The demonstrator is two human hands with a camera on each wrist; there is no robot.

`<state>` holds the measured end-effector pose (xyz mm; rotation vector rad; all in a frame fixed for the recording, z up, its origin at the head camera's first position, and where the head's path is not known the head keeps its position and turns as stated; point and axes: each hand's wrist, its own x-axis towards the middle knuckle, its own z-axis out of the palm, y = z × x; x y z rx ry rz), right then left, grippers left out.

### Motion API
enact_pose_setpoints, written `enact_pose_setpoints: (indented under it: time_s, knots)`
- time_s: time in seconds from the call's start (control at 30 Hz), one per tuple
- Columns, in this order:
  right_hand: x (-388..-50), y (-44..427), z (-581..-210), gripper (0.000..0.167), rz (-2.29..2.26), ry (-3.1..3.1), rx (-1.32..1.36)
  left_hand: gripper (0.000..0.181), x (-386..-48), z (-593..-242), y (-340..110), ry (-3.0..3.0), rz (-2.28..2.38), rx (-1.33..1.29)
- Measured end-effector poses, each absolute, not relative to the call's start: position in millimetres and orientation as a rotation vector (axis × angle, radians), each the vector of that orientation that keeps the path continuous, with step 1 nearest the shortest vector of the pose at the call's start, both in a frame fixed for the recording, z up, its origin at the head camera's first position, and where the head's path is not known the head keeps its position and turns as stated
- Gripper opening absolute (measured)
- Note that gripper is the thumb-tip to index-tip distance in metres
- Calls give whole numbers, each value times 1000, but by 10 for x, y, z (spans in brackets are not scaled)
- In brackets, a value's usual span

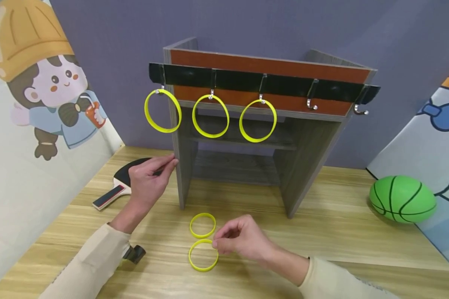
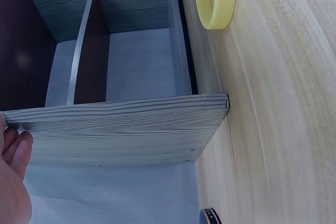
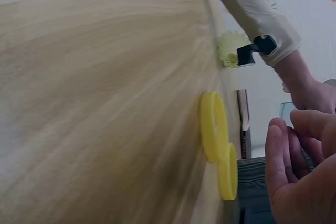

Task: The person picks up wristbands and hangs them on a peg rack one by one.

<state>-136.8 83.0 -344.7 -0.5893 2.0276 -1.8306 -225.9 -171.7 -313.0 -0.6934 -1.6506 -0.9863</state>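
Two yellow rings lie on the wooden table, the far ring (image 1: 203, 214) and the near ring (image 1: 203, 270) close together. My right hand (image 1: 247, 241) is over the near ring's right edge with fingers loosely bent; the right wrist view shows it apart from both rings. At the left, my left hand (image 1: 149, 178) holds the front edge of the grey shelf's side panel (image 1: 182, 182) with its fingertips. Three more yellow rings hang on the rack's hooks: a left ring (image 1: 147, 114), a middle ring (image 1: 194, 120) and a right ring (image 1: 242, 124).
The black hook rack (image 1: 239, 79) spans the shelf's top, with two bare hooks, one a silver hook (image 1: 312, 106), at the right. A table tennis bat (image 1: 110, 197) lies behind my left hand. A green ball (image 1: 402, 199) sits far right.
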Motion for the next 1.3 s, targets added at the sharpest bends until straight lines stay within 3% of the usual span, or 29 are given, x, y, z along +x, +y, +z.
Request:
enact_pose_setpoints:
  time_s: [0.53, 1.3]
  knots:
    - [-1348, 836, -3743, 11, -1744, 2069, -451, 18, -2250, -3109, -1712, -1651, -968, -688]
    - [-1351, 849, -3858, 10, -1753, 2056, -345, 17, -2244, -3130, -1711, -1654, -977, -691]
